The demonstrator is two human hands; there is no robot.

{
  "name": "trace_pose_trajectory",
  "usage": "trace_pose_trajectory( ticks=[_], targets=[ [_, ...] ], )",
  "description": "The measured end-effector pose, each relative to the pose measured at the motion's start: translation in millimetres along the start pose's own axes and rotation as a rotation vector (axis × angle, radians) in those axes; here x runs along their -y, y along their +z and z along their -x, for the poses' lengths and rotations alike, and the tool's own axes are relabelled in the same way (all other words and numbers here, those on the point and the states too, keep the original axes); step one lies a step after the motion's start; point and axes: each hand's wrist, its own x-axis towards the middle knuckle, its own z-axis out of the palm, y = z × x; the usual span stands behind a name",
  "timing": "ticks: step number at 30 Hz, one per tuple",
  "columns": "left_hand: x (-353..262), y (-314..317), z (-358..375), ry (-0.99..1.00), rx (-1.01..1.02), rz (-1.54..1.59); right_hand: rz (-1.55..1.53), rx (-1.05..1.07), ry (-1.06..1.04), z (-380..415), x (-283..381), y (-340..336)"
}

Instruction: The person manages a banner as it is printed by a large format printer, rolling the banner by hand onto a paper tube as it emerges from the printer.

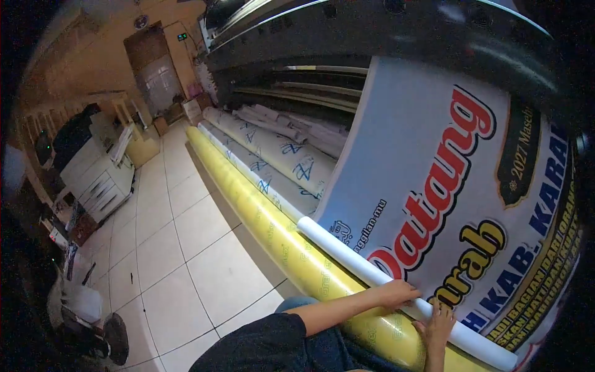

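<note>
Yellow roll (273,232) nearest — just beyond it, the white roll (353,256), slanting upper left to lower right along the banner's (421,180) lower edge. Right hand (437,322) clamped around it, left hand (398,294) on top — grip there, can't tell. Far back, a doorway (155,71).

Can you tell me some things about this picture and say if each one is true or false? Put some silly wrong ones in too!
1. The left hand and the right hand are both touching the white roll. True.
2. The long shiny roll beside the person is bright green. False: the shiny roll is yellow.
3. The banner has some big red letters on it. True.
4. The person's sleeve is orange. False: the sleeve is black.
5. The floor is covered in grass. False: it has pale tiles.
</note>
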Motion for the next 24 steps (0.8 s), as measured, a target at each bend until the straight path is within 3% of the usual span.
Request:
trace_pose_trajectory(
  ticks=[3,6,8,14,16,24],
  targets=[
    [4.7,2.2,-5.0,0.001,0.023,0.009,0.007,0.003,0.039,-5.4,-3.2,7.3],
    [3.2,-6.4,-8.2,-0.033,0.099,0.005,0.063,-0.099,-0.138,-8.8,-16.2,21.0],
    [-1.0,-11.6,-7.8,-0.070,0.167,0.006,0.041,-0.005,-0.164,-10.4,-19.7,14.4],
    [-20.1,-7.7,8.0,0.072,0.061,-0.051,-0.116,-0.029,-0.258,-6.0,-17.1,-5.7],
    [-31.2,2.3,12.2,-0.025,0.025,-0.101,0.109,-0.121,-0.322,-5.9,-19.0,3.9],
    [-31.0,8.0,10.1,0.031,-0.208,-0.271,-0.076,0.016,-0.149,-8.9,-6.5,-11.1]
  ],
)
